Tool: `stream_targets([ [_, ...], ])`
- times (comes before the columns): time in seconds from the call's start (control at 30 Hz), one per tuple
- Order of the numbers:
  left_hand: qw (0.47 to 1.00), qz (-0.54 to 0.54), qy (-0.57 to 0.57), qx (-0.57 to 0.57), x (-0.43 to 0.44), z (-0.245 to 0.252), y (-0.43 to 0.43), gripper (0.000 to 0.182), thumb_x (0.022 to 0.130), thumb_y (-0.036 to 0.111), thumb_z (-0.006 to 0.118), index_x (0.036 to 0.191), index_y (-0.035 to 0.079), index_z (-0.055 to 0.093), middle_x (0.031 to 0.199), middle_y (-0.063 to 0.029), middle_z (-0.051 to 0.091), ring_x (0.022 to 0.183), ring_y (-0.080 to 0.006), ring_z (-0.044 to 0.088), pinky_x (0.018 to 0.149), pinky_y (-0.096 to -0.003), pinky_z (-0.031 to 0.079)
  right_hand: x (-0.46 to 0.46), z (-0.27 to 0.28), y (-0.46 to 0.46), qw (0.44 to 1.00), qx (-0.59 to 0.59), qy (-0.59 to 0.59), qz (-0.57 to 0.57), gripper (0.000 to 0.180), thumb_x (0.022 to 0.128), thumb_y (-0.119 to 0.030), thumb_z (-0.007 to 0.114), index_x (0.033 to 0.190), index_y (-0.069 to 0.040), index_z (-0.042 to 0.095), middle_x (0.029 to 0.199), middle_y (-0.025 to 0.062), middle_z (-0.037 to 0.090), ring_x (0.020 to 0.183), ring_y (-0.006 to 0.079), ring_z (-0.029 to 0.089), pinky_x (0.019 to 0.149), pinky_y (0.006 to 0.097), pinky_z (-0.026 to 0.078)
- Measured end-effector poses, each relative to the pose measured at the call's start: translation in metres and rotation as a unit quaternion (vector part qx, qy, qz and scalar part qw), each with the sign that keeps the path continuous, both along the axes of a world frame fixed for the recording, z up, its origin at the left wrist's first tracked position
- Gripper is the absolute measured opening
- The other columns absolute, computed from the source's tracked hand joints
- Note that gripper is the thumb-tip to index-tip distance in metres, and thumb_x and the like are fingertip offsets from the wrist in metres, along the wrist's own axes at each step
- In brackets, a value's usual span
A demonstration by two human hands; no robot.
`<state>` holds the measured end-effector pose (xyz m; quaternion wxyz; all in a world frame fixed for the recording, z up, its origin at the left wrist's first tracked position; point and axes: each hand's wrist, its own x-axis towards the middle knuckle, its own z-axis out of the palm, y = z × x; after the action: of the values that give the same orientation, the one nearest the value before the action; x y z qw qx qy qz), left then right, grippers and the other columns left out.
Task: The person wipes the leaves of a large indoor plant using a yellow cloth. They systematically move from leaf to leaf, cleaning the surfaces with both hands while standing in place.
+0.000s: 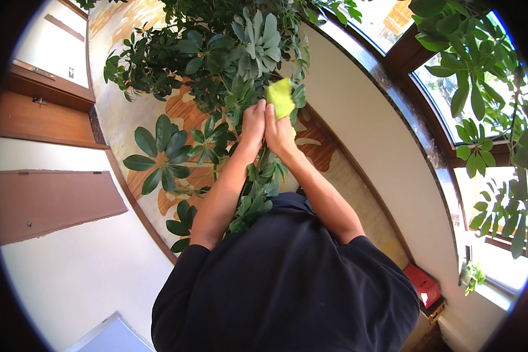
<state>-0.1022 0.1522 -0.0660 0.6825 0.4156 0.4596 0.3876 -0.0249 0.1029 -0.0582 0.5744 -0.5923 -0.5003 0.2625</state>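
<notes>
Both my hands are together in front of me, among the leaves of a large umbrella plant (211, 57). My right hand (279, 132) holds a yellow-green cloth (280, 97), which stands up past the fingers. My left hand (253, 123) is pressed against the right one, its fingers bent; what lies between the two palms is hidden. Broad leaf clusters (163, 154) spread left of my forearms, and more leaves hang below my wrists, between my arms.
To the right run a low wall (365, 110) and a stone sill under brown-framed windows, with hanging leafy branches (475, 83). A red box (423, 286) and a small potted plant (473, 277) are at the lower right. On the left is a white wall (61, 273) with a brown panel.
</notes>
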Motion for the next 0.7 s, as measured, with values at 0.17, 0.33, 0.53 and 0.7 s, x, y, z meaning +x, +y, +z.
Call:
stream_targets([
  [0.17,0.995,0.030,-0.056,-0.071,-0.007,0.004,0.002,0.036,0.099,0.031,0.044,0.105,-0.001,0.060,0.101,-0.0078,0.062,0.090,-0.0154,0.059,0.079,-0.0305,0.048,0.002,-0.019,-0.011,0.994,-0.053,-0.039,0.087,0.046,0.102,-0.032,0.035,0.127,0.004,0.049,0.117,0.0281,0.057,0.110,0.0455,0.052,0.096,0.0448,0.040],
  [0.33,0.991,0.045,-0.097,-0.079,-0.015,-0.006,0.009,0.035,0.097,0.028,0.046,0.107,-0.002,0.060,0.104,-0.0112,0.065,0.089,-0.0209,0.065,0.081,-0.0326,0.052,0.013,-0.005,-0.030,0.986,-0.132,0.087,0.058,0.046,0.102,-0.033,0.036,0.119,0.005,0.056,0.094,0.0190,0.065,0.082,0.0338,0.062,0.073,0.0393,0.046],
  [0.53,0.999,0.015,-0.014,-0.034,-0.009,-0.001,0.003,0.036,0.097,0.029,0.048,0.104,-0.005,0.059,0.098,-0.0089,0.063,0.083,-0.0172,0.062,0.080,-0.0303,0.050,0.023,-0.005,-0.007,0.992,-0.086,0.088,0.010,0.048,0.104,-0.034,0.032,0.115,0.004,0.059,0.092,0.0190,0.065,0.083,0.0343,0.062,0.074,0.0393,0.047],
  [0.7,0.999,0.023,-0.029,-0.019,-0.006,0.009,0.004,0.040,0.096,0.033,0.047,0.095,-0.005,0.062,0.087,-0.0053,0.059,0.075,-0.0116,0.051,0.070,-0.0275,0.042,0.010,-0.010,-0.011,0.998,0.016,-0.024,0.057,0.045,0.103,-0.031,0.030,0.127,0.001,0.051,0.123,0.0250,0.056,0.116,0.0434,0.050,0.099,0.0434,0.038],
])
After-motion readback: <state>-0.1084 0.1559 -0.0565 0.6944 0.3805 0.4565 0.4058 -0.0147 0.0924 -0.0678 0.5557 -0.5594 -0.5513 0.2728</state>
